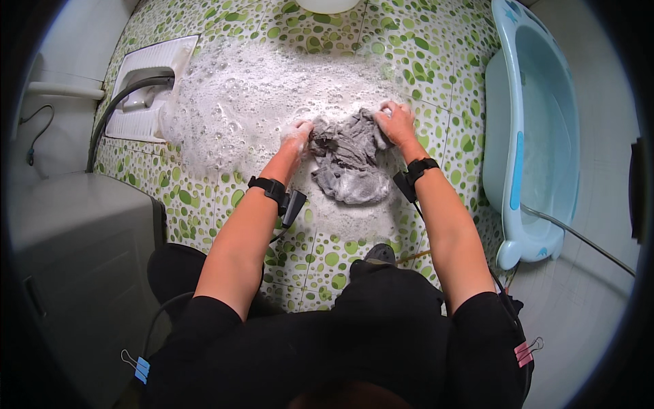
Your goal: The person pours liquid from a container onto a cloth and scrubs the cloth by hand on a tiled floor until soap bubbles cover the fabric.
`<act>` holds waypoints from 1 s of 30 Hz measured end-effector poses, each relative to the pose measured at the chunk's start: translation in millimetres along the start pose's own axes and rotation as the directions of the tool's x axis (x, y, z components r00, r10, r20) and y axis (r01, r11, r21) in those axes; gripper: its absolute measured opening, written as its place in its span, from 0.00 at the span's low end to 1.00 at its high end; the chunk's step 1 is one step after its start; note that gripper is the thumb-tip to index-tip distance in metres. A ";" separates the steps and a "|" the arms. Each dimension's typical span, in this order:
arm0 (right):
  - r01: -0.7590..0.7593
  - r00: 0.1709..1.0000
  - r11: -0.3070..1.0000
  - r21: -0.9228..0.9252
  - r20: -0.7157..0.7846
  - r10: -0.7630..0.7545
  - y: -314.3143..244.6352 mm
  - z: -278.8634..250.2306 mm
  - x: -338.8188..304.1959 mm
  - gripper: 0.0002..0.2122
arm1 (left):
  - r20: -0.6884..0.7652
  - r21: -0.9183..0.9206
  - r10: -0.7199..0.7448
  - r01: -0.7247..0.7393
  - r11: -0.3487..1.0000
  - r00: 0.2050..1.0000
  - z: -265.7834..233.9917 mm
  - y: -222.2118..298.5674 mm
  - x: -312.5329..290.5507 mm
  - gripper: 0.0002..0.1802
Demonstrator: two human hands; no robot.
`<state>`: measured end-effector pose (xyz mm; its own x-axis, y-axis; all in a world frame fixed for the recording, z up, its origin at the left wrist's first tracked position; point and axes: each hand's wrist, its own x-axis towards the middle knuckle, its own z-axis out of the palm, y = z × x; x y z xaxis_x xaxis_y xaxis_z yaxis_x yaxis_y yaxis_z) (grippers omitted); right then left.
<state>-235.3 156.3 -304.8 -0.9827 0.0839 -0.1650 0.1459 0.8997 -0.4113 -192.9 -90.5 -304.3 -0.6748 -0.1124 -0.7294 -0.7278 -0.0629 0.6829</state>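
A wet, crumpled grey cloth [351, 160], perhaps a garment, lies on the soapy floor in front of me. My left hand [298, 133] has its fingers curled on the cloth's left edge, with suds on the skin. At the upper right edge, my right hand [396, 124] grips a bunched fold, fingers bent and foamy. The cloth's near end rests flat with white foam on it. Thick white suds [252, 95] spread over the floor beyond and to the left of the cloth.
A squat toilet [185, 54] with a dark hose [102, 126] sits at the far left. On the right stands a light blue baby bathtub [516, 163], a metal shower hose [586, 235] running into it. A grey appliance [82, 204] is at my left. A white basin [327, 5] shows at the top.
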 end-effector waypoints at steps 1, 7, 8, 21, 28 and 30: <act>0.050 0.998 0.999 0.012 0.040 -0.050 -7.4 1.0 -9.0 0.22 | 0.032 -0.120 0.031 -0.027 0.992 0.999 7.2 -0.7 3.3 0.18; 0.071 0.956 0.588 0.806 0.114 -0.272 -30.7 -16.0 -57.3 0.24 | -0.003 -0.509 0.164 -0.143 0.849 0.986 75.7 42.1 -60.9 0.23; 0.239 0.934 0.759 0.605 0.071 -0.351 -40.1 -36.7 -82.6 0.24 | -0.076 -0.375 0.290 -0.296 0.878 0.954 73.3 18.6 -66.2 0.21; 0.351 0.935 0.931 0.101 -0.097 -0.342 29.1 54.7 -165.1 0.28 | 0.238 0.814 0.797 -0.561 0.147 0.555 78.0 -132.7 -55.8 0.26; 0.094 0.974 0.992 0.086 0.196 -0.109 -3.9 31.8 -66.0 0.23 | 0.207 0.931 0.117 -0.232 0.283 0.971 92.1 1.5 -15.8 0.18; -0.014 0.961 0.988 0.152 0.274 -0.028 7.9 44.0 -26.9 0.17 | 0.158 0.714 -0.045 -0.083 0.695 0.986 82.5 19.2 -7.4 0.18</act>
<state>-202.7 142.3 -343.0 -0.9176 -0.0621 -0.3927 0.1757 0.8228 -0.5406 -212.0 -9.1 -289.0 -0.6523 0.0485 -0.7564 -0.5377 0.6738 0.5069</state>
